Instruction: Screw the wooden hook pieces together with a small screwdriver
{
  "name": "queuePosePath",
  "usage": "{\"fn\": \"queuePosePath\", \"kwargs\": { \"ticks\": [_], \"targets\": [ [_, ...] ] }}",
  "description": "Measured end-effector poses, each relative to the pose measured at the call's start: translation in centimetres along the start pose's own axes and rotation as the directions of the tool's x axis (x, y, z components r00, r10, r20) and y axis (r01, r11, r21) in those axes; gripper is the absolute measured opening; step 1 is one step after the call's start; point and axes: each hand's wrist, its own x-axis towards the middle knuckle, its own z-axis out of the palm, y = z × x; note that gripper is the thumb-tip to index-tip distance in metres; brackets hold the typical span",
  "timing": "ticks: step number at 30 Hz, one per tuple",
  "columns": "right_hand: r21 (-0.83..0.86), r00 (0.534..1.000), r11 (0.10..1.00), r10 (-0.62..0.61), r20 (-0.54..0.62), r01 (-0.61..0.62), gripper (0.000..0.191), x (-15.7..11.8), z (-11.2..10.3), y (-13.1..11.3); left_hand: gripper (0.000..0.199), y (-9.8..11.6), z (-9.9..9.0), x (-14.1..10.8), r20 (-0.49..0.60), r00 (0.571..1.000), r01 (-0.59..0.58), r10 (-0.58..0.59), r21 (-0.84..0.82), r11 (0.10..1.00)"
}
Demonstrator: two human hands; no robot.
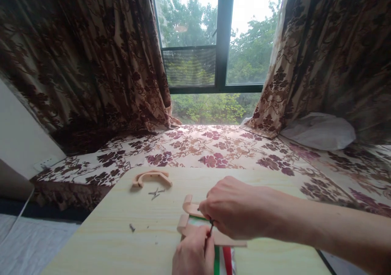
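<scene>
Two curled wooden pieces lie over a green, white and red packet [226, 260] on the pale table. My left hand [194, 251] is closed at the nearer wooden piece [230, 241], fingers pinched round the lower end of a thin dark object [211, 227] too small to name. Above it, my right hand [227, 208] is closed on the upper part of that dark object, beside the farther wooden piece [191, 207]. My right fingers hide part of both pieces.
Curved wooden pieces [152, 176] and several screws [156, 193] lie at the table's [106, 218] back left. A single screw [132, 227] sits left of my hands. Beyond are a floral-covered ledge [189, 147], curtains, a window and a white plastic bag [319, 130].
</scene>
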Motion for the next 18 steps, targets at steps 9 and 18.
{"fn": "queuePosePath", "kwargs": {
  "ticks": [9,18],
  "targets": [
    [-0.012,1.0,1.0,-0.001,0.0,0.001,0.013,-0.1,-0.3,0.1,0.023,0.1,0.2,0.5,-0.001,1.0,-0.023,0.023,0.014,1.0],
    [0.026,0.998,1.0,-0.016,-0.055,0.017,0.011,0.2,0.7,0.1,0.024,0.1,0.4,0.3,-0.049,0.999,-0.012,0.016,0.074,0.997]
  ]
}}
